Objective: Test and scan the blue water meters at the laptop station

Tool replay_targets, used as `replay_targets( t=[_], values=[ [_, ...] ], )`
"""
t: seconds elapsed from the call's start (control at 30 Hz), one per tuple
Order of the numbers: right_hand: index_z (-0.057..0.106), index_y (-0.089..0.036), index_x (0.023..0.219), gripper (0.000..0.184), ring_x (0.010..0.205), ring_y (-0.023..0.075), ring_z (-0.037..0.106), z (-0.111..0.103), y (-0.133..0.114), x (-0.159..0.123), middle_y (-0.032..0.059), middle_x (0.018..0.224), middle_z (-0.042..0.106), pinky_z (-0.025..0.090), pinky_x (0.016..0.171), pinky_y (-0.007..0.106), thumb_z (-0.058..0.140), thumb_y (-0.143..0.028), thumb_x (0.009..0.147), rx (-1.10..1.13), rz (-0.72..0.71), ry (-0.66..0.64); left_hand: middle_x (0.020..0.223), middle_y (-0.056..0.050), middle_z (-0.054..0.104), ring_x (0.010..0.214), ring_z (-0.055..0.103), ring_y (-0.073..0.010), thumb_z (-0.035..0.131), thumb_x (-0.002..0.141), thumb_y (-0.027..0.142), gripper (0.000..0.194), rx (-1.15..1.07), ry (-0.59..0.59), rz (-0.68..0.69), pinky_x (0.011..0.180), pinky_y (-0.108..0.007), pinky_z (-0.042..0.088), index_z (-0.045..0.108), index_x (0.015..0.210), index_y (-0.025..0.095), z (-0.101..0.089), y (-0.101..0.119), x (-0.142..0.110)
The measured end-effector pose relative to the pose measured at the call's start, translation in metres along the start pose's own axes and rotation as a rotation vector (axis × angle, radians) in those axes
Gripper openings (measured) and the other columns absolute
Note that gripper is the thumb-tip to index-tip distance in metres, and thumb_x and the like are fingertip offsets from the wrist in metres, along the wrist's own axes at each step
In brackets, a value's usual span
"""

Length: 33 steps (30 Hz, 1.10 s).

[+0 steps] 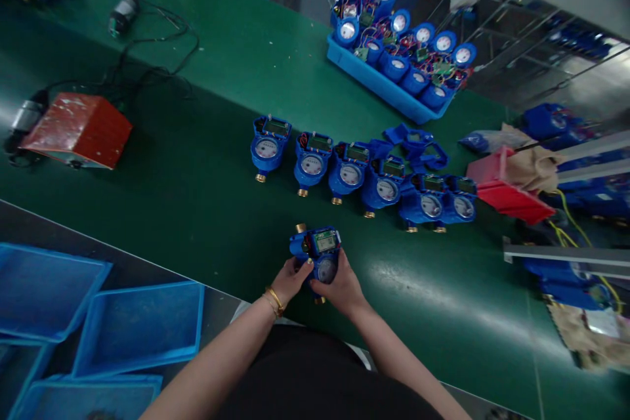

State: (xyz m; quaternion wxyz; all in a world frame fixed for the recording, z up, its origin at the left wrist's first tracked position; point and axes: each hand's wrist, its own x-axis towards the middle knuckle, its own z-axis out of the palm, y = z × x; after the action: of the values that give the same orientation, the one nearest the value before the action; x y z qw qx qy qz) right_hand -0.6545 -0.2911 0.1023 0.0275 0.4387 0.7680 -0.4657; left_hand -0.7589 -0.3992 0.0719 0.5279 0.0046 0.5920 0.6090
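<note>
I see both hands clamped on one blue water meter at the near tabletop edge | left hand, right hand | row of meters just beyond | meter tray far right

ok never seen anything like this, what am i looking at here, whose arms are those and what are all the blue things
This is one picture from a camera worn on a person's head, looking down at their own two arms. There is no machine. The left hand and the right hand together hold a blue water meter with a round dial and a small green board on top, just above a green work surface. Beyond it, a row of six similar meters lies on the surface. Farther back, a blue tray holds more meters with loose wires. A red box sits to the left, and empty blue bins stand at the lower left.
</note>
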Motion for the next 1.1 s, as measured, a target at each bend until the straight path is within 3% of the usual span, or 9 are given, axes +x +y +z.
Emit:
replay_targets(
  t=[0.1, 0.17, 0.27, 0.37, 0.53, 0.67, 0.83, 0.97, 1.1],
  values=[
    [0.034, -0.014, 0.139, 0.101, 0.121, 0.0296, 0.048, 0.0, 0.006, -0.003, 0.0141, 0.13, 0.05, 0.039, 0.104, 0.044, 0.078, -0.043, 0.053, 0.093, -0.023, -0.004, 0.11, -0.014, 0.06, 0.104, 0.056, -0.0271, 0.08, 0.047, 0.069, 0.089, -0.102, 0.116, 0.051, 0.093, -0.036, 0.045, 0.051, 0.109, 0.012, 0.0, 0.002, 0.0],
    [0.039, -0.016, 0.137, 0.091, 0.122, 0.0285, 0.048, -0.005, 0.01, 0.001, 0.013, 0.131, 0.051, 0.039, 0.105, 0.043, 0.074, -0.052, 0.061, 0.338, -0.02, -0.095, 0.114, -0.013, 0.058, 0.106, 0.055, -0.0244, 0.084, 0.046, 0.063, 0.091, -0.171, 0.156, 0.054, 0.092, -0.033, 0.045, 0.047, 0.112, 0.012, -0.004, 0.004, -0.001],
    [0.048, -0.017, 0.131, 0.081, 0.118, 0.0277, 0.053, -0.011, 0.013, 0.013, 0.0124, 0.129, 0.055, 0.044, 0.099, 0.042, 0.06, -0.07, 0.071, 0.737, 0.189, -0.144, 0.114, -0.013, 0.058, 0.103, 0.055, -0.022, 0.087, 0.045, 0.056, 0.093, -0.25, 0.141, 0.019, 0.089, -0.03, 0.046, 0.046, 0.114, 0.009, -0.011, 0.005, -0.003],
    [0.058, -0.013, 0.119, 0.088, 0.109, 0.0302, 0.058, -0.008, 0.008, 0.023, 0.0139, 0.116, 0.063, 0.048, 0.093, 0.042, 0.072, -0.072, 0.056, 0.87, 0.319, -0.155, 0.113, -0.013, 0.057, 0.101, 0.054, -0.0219, 0.089, 0.044, 0.052, 0.093, -0.296, 0.116, 0.001, 0.087, -0.03, 0.046, 0.047, 0.115, 0.008, -0.018, 0.004, -0.004],
    [0.06, -0.013, 0.114, 0.082, 0.104, 0.0275, 0.061, -0.004, 0.004, 0.027, 0.0112, 0.107, 0.066, 0.048, 0.094, 0.04, 0.079, -0.065, 0.053, 0.889, 0.271, -0.18, 0.113, -0.012, 0.057, 0.1, 0.054, -0.0207, 0.091, 0.043, 0.047, 0.09, -0.327, 0.083, -0.028, 0.085, -0.029, 0.045, 0.049, 0.113, 0.01, -0.028, 0.005, -0.004],
    [0.059, -0.012, 0.118, 0.079, 0.102, 0.0275, 0.062, -0.007, 0.013, 0.032, 0.013, 0.108, 0.066, 0.046, 0.095, 0.043, 0.078, -0.061, 0.059, 0.909, 0.24, -0.351, 0.111, -0.013, 0.058, 0.097, 0.055, -0.0205, 0.093, 0.041, 0.043, 0.087, -0.324, 0.025, -0.058, 0.084, -0.029, 0.045, 0.052, 0.111, 0.011, -0.031, 0.015, -0.003],
    [0.062, -0.01, 0.108, 0.075, 0.098, 0.028, 0.062, -0.012, 0.013, 0.035, 0.0139, 0.104, 0.066, 0.046, 0.094, 0.043, 0.086, -0.051, 0.051, 0.894, 0.128, -0.395, 0.108, -0.011, 0.059, 0.096, 0.055, -0.0201, 0.093, 0.041, 0.036, 0.081, -0.289, 0.002, -0.023, 0.082, -0.027, 0.046, 0.053, 0.108, 0.011, -0.032, 0.027, -0.009],
    [0.056, -0.017, 0.123, 0.078, 0.107, 0.0267, 0.059, -0.038, -0.006, 0.013, 0.0124, 0.117, 0.062, 0.043, 0.099, 0.042, 0.086, -0.045, 0.056, 0.894, -0.071, -0.444, 0.117, -0.011, 0.055, 0.107, 0.054, -0.0242, 0.088, 0.048, 0.029, 0.081, -0.197, -0.12, 0.096, 0.088, -0.03, 0.048, 0.046, 0.116, 0.016, -0.03, 0.05, -0.035],
    [0.048, -0.023, 0.135, 0.086, 0.112, 0.0266, 0.056, -0.082, -0.03, -0.012, 0.0133, 0.128, 0.055, 0.045, 0.097, 0.04, 0.085, -0.042, 0.06, 0.861, -0.203, -0.523, 0.12, -0.007, 0.053, 0.11, 0.055, -0.0236, 0.076, 0.061, 0.016, 0.073, 0.28, -0.21, 0.392, 0.097, -0.034, 0.046, 0.04, 0.124, 0.025, -0.017, 0.091, -0.072]
  ],
)
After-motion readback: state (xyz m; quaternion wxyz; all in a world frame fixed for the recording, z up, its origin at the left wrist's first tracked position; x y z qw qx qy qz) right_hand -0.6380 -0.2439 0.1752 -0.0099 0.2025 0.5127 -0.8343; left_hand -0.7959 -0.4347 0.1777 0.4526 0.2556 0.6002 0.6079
